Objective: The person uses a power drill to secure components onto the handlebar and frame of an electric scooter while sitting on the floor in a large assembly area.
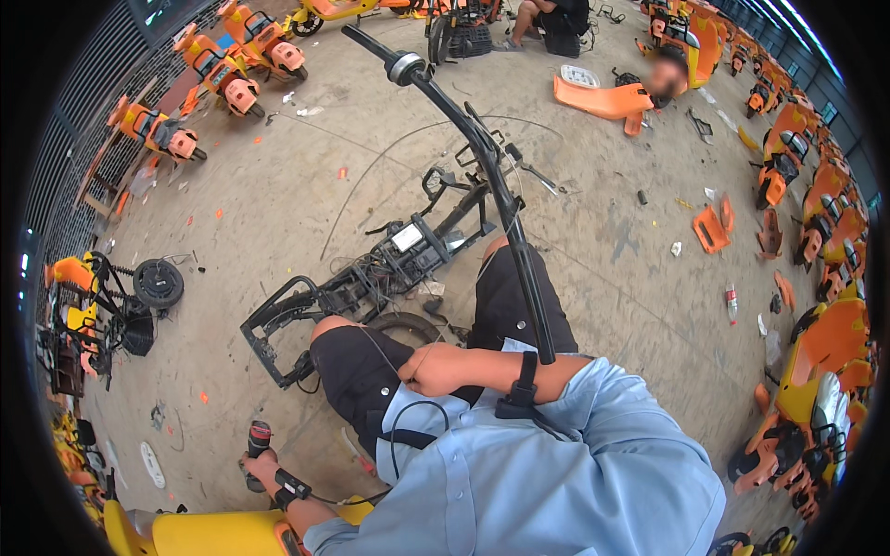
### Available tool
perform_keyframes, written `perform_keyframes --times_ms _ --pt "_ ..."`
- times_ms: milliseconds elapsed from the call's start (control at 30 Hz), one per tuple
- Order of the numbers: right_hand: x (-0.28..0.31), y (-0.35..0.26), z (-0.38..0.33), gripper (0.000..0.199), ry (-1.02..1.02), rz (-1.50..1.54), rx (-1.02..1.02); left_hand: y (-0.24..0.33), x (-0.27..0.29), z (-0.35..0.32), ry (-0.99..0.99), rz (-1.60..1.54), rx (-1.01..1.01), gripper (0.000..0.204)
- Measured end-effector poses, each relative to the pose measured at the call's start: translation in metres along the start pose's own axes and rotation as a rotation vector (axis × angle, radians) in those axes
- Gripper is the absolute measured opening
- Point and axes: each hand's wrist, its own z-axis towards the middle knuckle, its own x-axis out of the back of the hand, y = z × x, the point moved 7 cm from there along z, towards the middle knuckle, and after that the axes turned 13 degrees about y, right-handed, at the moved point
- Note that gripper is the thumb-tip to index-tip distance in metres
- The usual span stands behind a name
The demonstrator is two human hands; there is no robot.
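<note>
Littered concrete floor (278,195), orange scooters (236,69) along edges

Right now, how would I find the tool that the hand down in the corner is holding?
Start at the stripped black scooter frame lying on the concrete floor. Go down past the person's knee to the yellow scooter body at the bottom edge. Just above it, the left hand grips a power drill, the only red and black tool there.

Black bike frame (371,278) lying on the grey floor (278,185), black handlebar (482,148) sticking up, light blue shirt (556,463), black shorts (362,371), orange scooters (232,65) showing upper left, yellow part (213,533) lower left.
</note>
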Motion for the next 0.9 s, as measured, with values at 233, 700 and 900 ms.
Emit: perform_keyframes --times_ms 233,700,900 --pt "0.023 -0.042 0.031 0.015 0.041 -0.053 0.086 0.032 0.005 -0.032 0.028 0.186 -0.141 0.047" --pt "0.014 -0.071 0.039 0.022 -0.054 -0.188 0.247 -0.014 0.002 0.024 0.028 -0.378 0.103 0.057" --pt "0.012 -0.040 0.034 0.019 -0.119 -0.292 0.123 0.066 -0.040 -0.057 -0.141 0.077 -0.166 0.040"
